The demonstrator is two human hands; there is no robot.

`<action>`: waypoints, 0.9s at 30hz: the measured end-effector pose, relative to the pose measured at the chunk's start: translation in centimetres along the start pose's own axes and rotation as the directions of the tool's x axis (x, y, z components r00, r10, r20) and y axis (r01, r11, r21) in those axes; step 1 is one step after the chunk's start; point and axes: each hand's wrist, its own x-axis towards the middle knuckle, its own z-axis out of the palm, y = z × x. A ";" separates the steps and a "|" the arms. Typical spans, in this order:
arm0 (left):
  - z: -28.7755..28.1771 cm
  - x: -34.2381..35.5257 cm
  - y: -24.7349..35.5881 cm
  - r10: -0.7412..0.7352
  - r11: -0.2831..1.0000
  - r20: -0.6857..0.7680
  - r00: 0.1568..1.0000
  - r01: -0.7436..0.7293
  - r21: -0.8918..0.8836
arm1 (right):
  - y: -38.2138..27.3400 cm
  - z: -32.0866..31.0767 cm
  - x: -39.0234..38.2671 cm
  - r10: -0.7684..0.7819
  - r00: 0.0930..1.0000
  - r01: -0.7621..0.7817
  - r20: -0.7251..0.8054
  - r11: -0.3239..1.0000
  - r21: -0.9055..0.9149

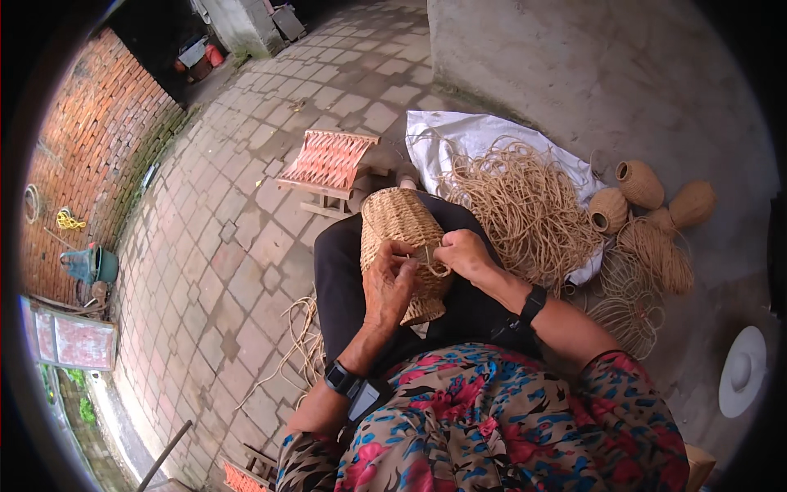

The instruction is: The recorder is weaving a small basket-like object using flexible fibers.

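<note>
Rested a woven basket (pixel 400 215) between the dark-clad legs (pixel 339 266). Laid the left hand (pixel 389 283), partly curled, against the basket's side — could not tell whether gripping anything. Pinched a loop of cord (pixel 437 268) with the right hand (pixel 466 252), nearly closed, just beside the left. Had a heap of rope (pixel 525 197) on a white sheet (pixel 475 131) to the right, near other baskets (pixel 639 184) — and a red stool (pixel 328 160) ahead, to the left.

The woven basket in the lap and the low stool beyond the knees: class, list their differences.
The woven basket is tan and rounded; the low stool has a reddish rectangular seat. The left hand and right hand are at the basket; the stool stands on the paving. Both show weaving.
</note>
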 end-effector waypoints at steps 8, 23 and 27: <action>-2.3 0.8 -3.6 -0.219 0.880 -0.090 0.972 0.157 -0.449 | -0.8 -3.4 -1.3 -0.031 0.941 -0.126 0.337 0.892 0.435; -0.2 0.5 0.9 0.373 0.785 0.153 0.915 -0.400 0.473 | -1.4 -3.1 -3.2 -0.663 0.741 0.623 -0.110 0.739 -0.259; 0.7 0.9 0.5 0.324 0.808 0.151 0.934 -0.356 0.468 | -0.2 -2.8 -2.8 -0.572 0.816 0.513 -0.089 0.786 -0.344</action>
